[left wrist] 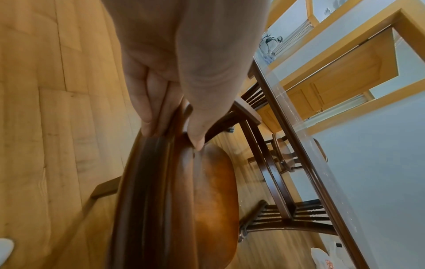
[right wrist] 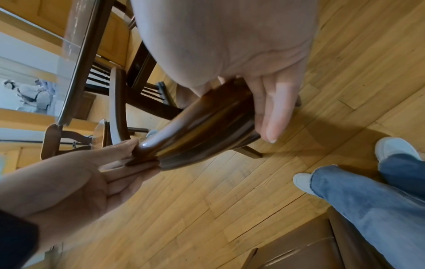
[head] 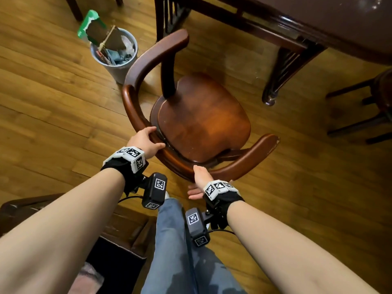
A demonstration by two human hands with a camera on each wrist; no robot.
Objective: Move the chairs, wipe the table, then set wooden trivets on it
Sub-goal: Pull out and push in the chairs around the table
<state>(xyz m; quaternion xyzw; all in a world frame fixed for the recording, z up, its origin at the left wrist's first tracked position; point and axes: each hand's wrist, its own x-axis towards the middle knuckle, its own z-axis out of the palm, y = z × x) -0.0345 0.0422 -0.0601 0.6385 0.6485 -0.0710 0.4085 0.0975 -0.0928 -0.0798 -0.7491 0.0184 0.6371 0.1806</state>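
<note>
A dark wooden armchair [head: 201,117] with a curved back rail stands on the floor in front of me, a little away from the dark table [head: 331,24] at the upper right. My left hand [head: 146,140] grips the back rail on its left side, thumb on the inner face [left wrist: 195,134]. My right hand [head: 199,183] holds the same rail [right wrist: 200,123] lower down, fingers wrapped under it and thumb on top. No trivets or cloth show in any view.
A grey waste bin [head: 118,58] full of paper and packaging stands on the floor left of the chair. Another chair [head: 371,107] sits at the right edge. A dark cabinet [head: 106,230] is beside my left leg. Wooden floor lies all around.
</note>
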